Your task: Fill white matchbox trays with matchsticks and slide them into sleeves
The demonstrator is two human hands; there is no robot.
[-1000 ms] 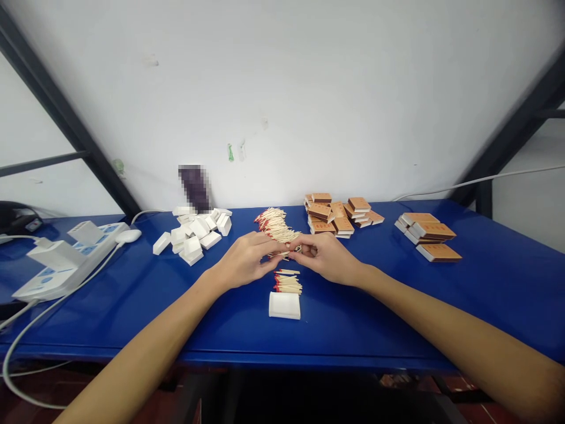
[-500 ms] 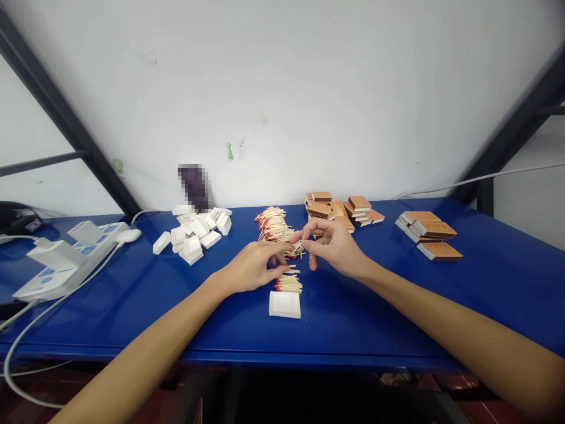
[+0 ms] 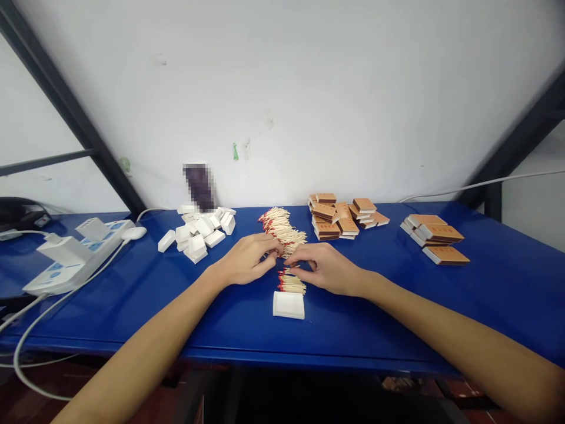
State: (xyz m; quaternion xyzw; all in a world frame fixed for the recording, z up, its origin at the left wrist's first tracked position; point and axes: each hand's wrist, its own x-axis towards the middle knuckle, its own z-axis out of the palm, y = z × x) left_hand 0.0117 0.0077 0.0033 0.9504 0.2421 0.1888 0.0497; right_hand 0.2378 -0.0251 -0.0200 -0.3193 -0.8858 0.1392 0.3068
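Observation:
A large heap of red-headed matches [image 3: 274,221] lies in front of the wall, mid-table. At its near left edge is my left hand [image 3: 247,259], its fingers curled and thumb close to them; what is between the tips is hidden. My right hand [image 3: 329,268] pinches with thumb and index finger at a match on the far side of a small row of matches [image 3: 292,284], heads to the left. Just nearer than that row lies a white matchbox tray [image 3: 288,305], open side up.
White matchbox trays [image 3: 203,226] are heaped at the left. Brown matchbox sleeves [image 3: 348,227] are piled behind my right hand, with stacked matchboxes [image 3: 445,255] farther right. A power strip [image 3: 79,265] with plugs and cables occupies the left side of the blue table [image 3: 375,335].
My right hand has come down and nearer, from above the heap to the small row. My left hand has shifted slightly away from the row toward the heap. The view has shifted slightly.

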